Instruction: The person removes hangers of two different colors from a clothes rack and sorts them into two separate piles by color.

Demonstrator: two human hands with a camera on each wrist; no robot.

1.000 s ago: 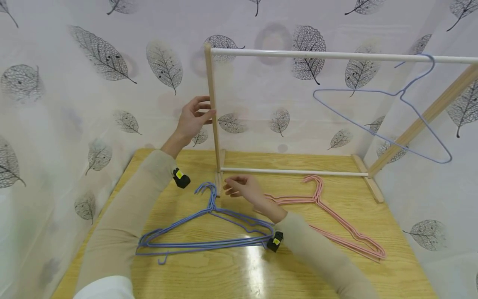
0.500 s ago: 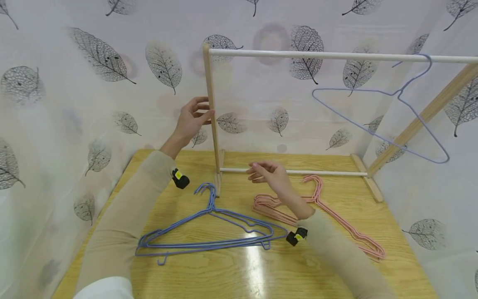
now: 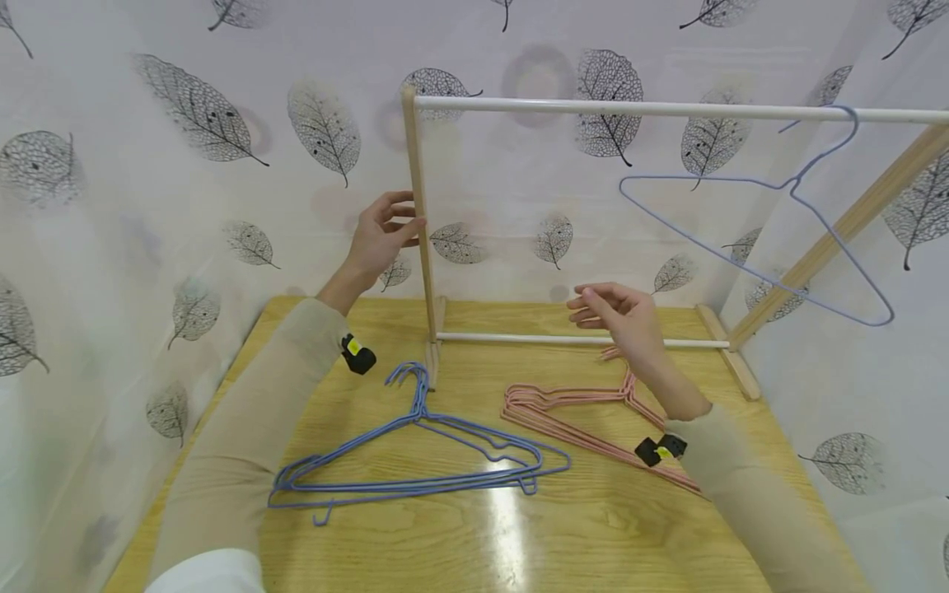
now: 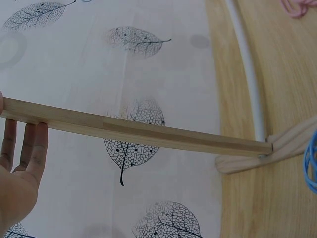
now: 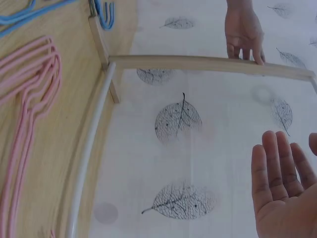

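Note:
My left hand (image 3: 381, 235) grips the left wooden post (image 3: 418, 173) of a clothes rack, thumb in front and fingers behind. In the left wrist view the fingers (image 4: 37, 144) meet one side of the post (image 4: 133, 129). My right hand (image 3: 619, 317) is raised in front of the rack's lower white bar (image 3: 519, 338), holding nothing, and its fingers (image 5: 277, 168) look straight in the right wrist view. Several pink hangers (image 3: 563, 397) lie beneath it, partly hidden by the hand and forearm. One blue hanger (image 3: 704, 231) hangs from the upper white bar (image 3: 593, 105) near its right end.
Several blue hangers (image 3: 415, 486) lie stacked on the wooden table (image 3: 415, 552), left of the pink ones. The rack's right post (image 3: 838, 239) leans across the right side of the view. Leaf-patterned sheets (image 3: 222, 346) stand behind and beside the table.
My right hand has moved right and upward, from beside the left post's foot to above the pink hangers. My left hand keeps its grip on the post.

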